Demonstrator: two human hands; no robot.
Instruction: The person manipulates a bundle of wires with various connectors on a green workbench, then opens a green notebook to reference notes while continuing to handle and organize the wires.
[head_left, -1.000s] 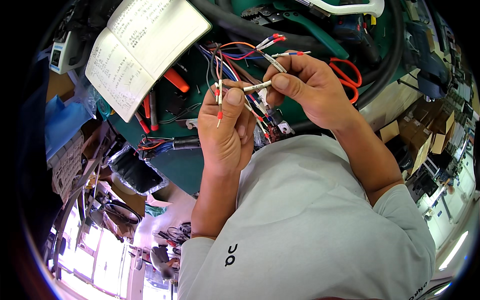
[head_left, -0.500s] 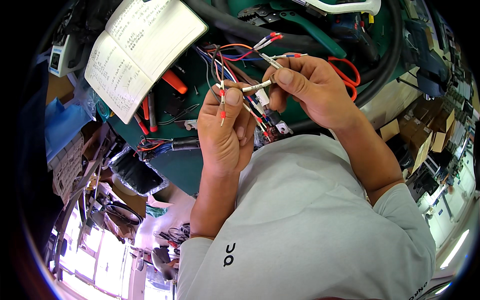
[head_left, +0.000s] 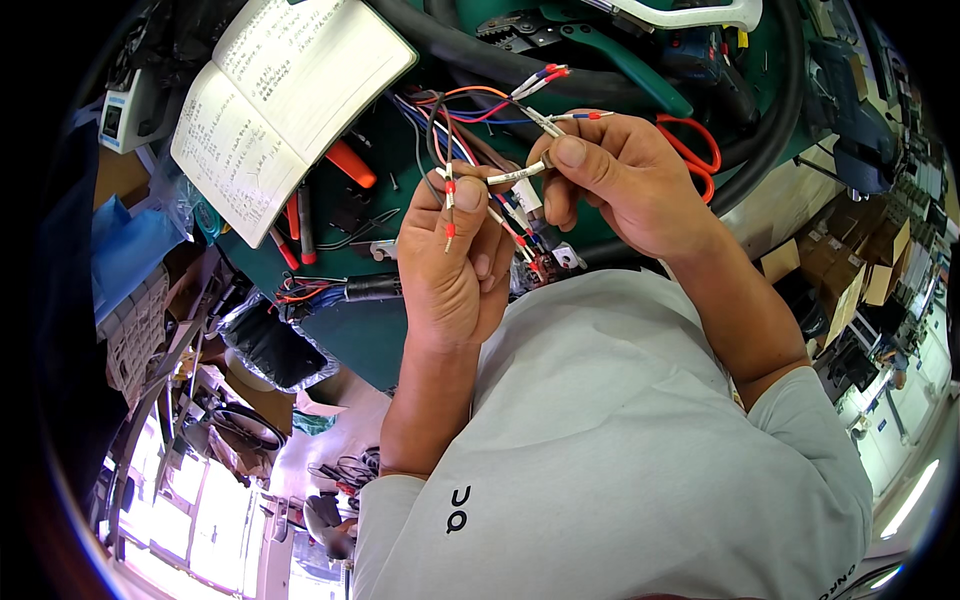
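Left hand (head_left: 455, 265) pinches two red-tipped wires (head_left: 449, 205); right hand (head_left: 625, 180) grips one white-sleeved wire (head_left: 515, 176).

Glossy plastic-sheathed wires (head_left: 470, 110), matt paper notebook (head_left: 285, 95), green workbench mat (head_left: 400, 150).

Green workbench (head_left: 390, 330) — open notebook (head_left: 285, 100), red-handled scissors (head_left: 695, 150), black hose (head_left: 560, 65), green crimping pliers (head_left: 590, 45).

Both hands (head_left: 540, 215) pinch wire bundle (head_left: 490, 140) over green bench (head_left: 400, 140).
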